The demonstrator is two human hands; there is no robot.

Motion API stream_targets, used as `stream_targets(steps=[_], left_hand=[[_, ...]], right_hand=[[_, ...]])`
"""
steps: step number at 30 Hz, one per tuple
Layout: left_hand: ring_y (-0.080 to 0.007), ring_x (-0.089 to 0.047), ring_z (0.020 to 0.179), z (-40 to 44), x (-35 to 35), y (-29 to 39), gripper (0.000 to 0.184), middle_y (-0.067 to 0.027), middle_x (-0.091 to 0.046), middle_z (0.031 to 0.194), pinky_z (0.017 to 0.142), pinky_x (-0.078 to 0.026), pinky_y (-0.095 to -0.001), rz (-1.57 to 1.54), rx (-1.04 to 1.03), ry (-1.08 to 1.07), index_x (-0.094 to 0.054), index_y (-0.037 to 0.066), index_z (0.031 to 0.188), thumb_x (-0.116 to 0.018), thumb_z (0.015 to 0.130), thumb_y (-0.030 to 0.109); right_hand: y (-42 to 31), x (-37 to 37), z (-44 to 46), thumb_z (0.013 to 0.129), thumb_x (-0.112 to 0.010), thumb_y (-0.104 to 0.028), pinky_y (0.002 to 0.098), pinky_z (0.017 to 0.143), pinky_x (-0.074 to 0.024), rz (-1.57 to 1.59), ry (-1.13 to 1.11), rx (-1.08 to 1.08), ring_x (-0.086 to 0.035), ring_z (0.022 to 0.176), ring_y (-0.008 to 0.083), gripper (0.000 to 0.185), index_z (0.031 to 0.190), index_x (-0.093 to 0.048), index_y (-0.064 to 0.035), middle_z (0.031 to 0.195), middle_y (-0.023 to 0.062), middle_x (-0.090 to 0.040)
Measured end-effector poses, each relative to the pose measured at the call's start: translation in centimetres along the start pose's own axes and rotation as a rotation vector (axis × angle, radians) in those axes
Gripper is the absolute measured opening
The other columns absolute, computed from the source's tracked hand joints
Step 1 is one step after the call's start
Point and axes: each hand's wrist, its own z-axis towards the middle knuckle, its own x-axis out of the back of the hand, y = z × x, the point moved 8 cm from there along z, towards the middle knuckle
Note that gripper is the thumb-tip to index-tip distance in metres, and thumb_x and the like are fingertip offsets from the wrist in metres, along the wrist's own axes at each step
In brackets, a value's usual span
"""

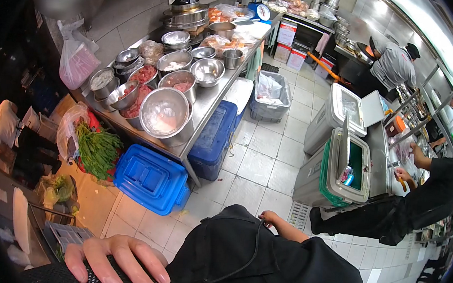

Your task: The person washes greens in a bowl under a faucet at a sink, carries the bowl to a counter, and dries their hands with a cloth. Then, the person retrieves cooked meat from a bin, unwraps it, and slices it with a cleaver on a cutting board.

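My left hand [121, 263] is large at the bottom left, close to the camera. Its fingers are spread and lie over black mesh fabric [56, 276]. Farther right, my right hand [270, 218] shows small beside my black apron [239, 254], its fingers curled. Whatever those fingers hold, if anything, is hidden. A thin dark cord [255, 250] runs down the apron from near that hand. Ahead stands a steel table [222, 90] bearing several metal bowls, among them a large bowl [164, 112] with pale contents and a bowl of red meat [144, 74].
A blue lidded tub [152, 178] and green vegetables [96, 147] sit on the floor at left. A grey crate [270, 110] stands farther back. Lidded grey bins [336, 171] line the right, near a person in black [391, 213]. Another person [397, 64] bends at the back.
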Motion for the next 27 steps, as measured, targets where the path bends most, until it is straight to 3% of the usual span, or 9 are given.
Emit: stream_targets(steps=[3, 5, 21, 22, 24, 25, 27], left_hand=[[-0.0313, -0.06, 0.087, -0.1, 0.2, -0.5, 0.037, -0.0088, -0.057, 0.113, 0.079, -0.052, -0.0541, -0.001, 0.008, 0.013, -0.053, 0.016, 0.127, -0.034, 0.101, 0.035], [-0.0389, -0.061, 0.073, -0.5, 0.6, 0.4, 0.042, -0.0228, -0.05, 0.102, 0.06, -0.052, -0.0546, 0.008, -0.289, -0.017, -0.039, -0.003, 0.12, -0.042, 0.098, 0.033], [-0.0367, -0.06, 0.069, -0.7, 1.7, 0.2, 0.04, -0.0202, -0.052, 0.099, 0.059, -0.05, -0.054, 0.03, -0.233, 0.048, -0.041, -0.001, 0.12, -0.041, 0.099, 0.033], [-0.0419, -0.061, 0.079, -0.9, 2.2, -0.3, 0.039, -0.0213, -0.052, 0.11, 0.065, -0.05, -0.0581, 0.005, -0.162, -0.035, -0.04, 0.003, 0.126, -0.039, 0.1, 0.032], [-0.0498, -0.061, 0.093, -1.2, 4.0, -1.6, 0.042, -0.025, -0.05, 0.124, 0.074, -0.049, -0.0639, -0.083, -0.083, -0.225, -0.038, 0.007, 0.134, -0.036, 0.101, 0.033], [-0.0379, -0.06, 0.074, -1.3, 4.0, -2.1, 0.037, -0.0178, -0.056, 0.112, 0.066, -0.048, -0.0556, 0.088, -0.027, 0.101, -0.046, 0.009, 0.124, -0.038, 0.099, 0.036], [-0.0449, -0.059, 0.097, -1.7, 6.5, -4.1, 0.044, -0.0195, -0.052, 0.127, 0.08, -0.044, -0.0607, -0.093, 0.058, -0.046, -0.045, 0.013, 0.134, -0.033, 0.101, 0.039]], right_hand=[[-0.2, 0.1, -0.2, 0.091, -0.056, -0.037, 0.0433, 0.054, -0.0583, -0.02, 0.006, 0.009, -0.068, 0.071, 0.0261, 0.044, 0.116, -0.059, -0.0015, 0.089, 0.014, -0.066], [-0.2, 0.1, -0.2, 0.091, -0.056, -0.037, 0.0433, 0.054, -0.0583, -0.02, 0.012, 0.009, -0.069, 0.071, 0.0261, 0.043, 0.115, -0.059, -0.0013, 0.088, 0.0139, -0.066], [-1.4, 0.8, -1.0, 0.09, -0.056, -0.035, 0.0416, 0.055, -0.0585, 0.045, 0.052, 0.042, -0.068, 0.069, 0.0236, 0.039, 0.111, -0.061, -0.0014, 0.087, 0.013, -0.067], [-2.0, 1.2, -1.0, 0.09, -0.056, -0.035, 0.0416, 0.055, -0.0585, 0.039, 0.05, 0.043, -0.068, 0.069, 0.0236, 0.039, 0.111, -0.061, -0.0014, 0.087, 0.013, -0.067], [-5.5, 3.4, -0.8, 0.092, -0.055, -0.033, 0.0373, 0.054, -0.0559, 0.198, 0.156, 0.247, -0.067, 0.068, 0.0213, 0.036, 0.109, -0.061, -0.0024, 0.087, 0.0115, -0.068], [-8.4, 4.6, -2.0, 0.094, -0.054, -0.033, 0.0332, 0.054, -0.0528, 0.235, 0.183, 0.334, -0.067, 0.069, 0.0191, 0.034, 0.108, -0.061, -0.0034, 0.088, 0.0096, -0.068], [-15.3, 7.3, -4.9, 0.095, -0.055, -0.036, 0.0308, 0.06, -0.053, 0.326, 0.193, 0.549, -0.065, 0.08, 0.0164, 0.038, 0.115, -0.06, -0.0046, 0.099, 0.0069, -0.067]])
